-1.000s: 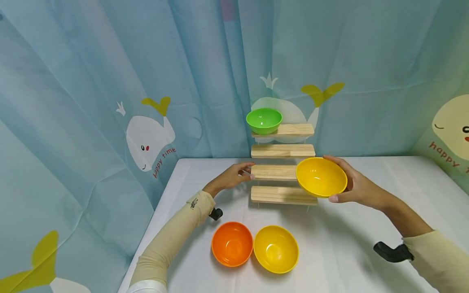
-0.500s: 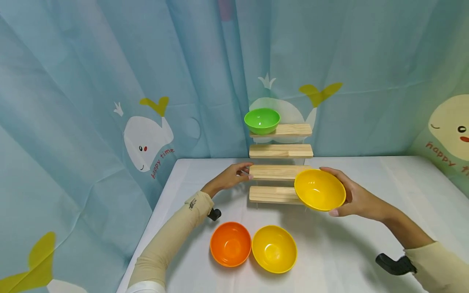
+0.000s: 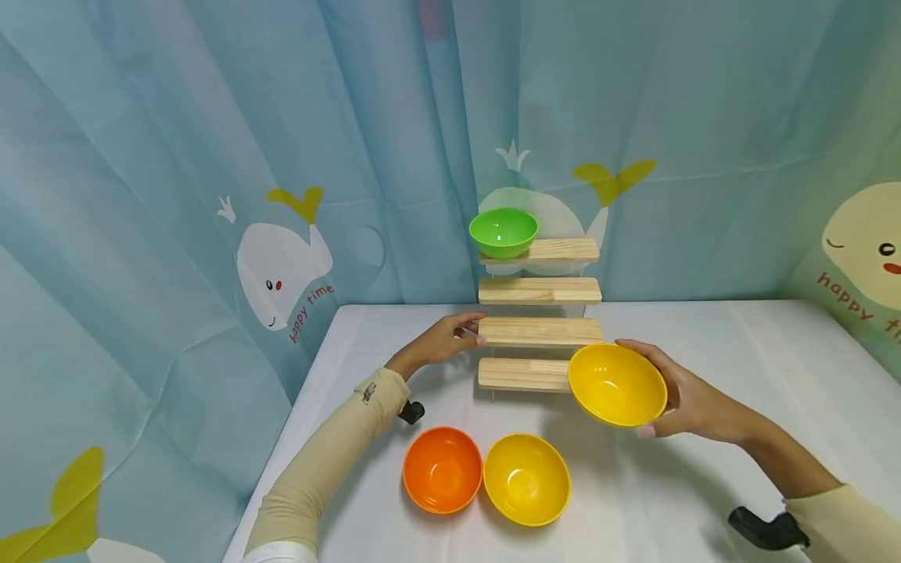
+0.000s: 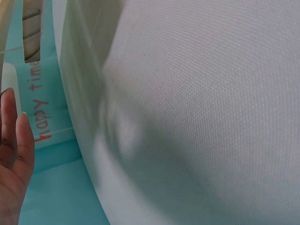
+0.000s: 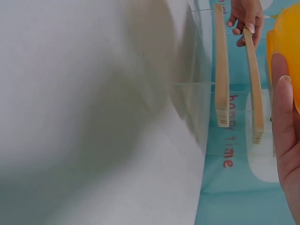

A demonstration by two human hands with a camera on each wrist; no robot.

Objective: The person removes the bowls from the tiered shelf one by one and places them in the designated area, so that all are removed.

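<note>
My right hand (image 3: 704, 401) grips a yellow bowl (image 3: 617, 385) by its right side, the thumb at the near rim, the bowl tilted toward me. It is held up in front of the right ends of the two lower boards of a stepped wooden rack (image 3: 538, 332). At the rack's left side my left hand (image 3: 443, 338) pinches the end of the second board from the bottom; the right wrist view shows these fingers (image 5: 251, 27) on the board's end. A green bowl (image 3: 503, 233) sits on the left part of the top board.
An orange bowl (image 3: 443, 471) and a second yellow bowl (image 3: 526, 479) stand side by side on the white tablecloth (image 3: 380, 539) in front of the rack. A blue curtain (image 3: 394, 156) with whale prints hangs behind and to the left.
My right hand has lowered the yellow bowl toward me, from the second-lowest board's height to about the lowest board's. The left hand stays at the rack.
</note>
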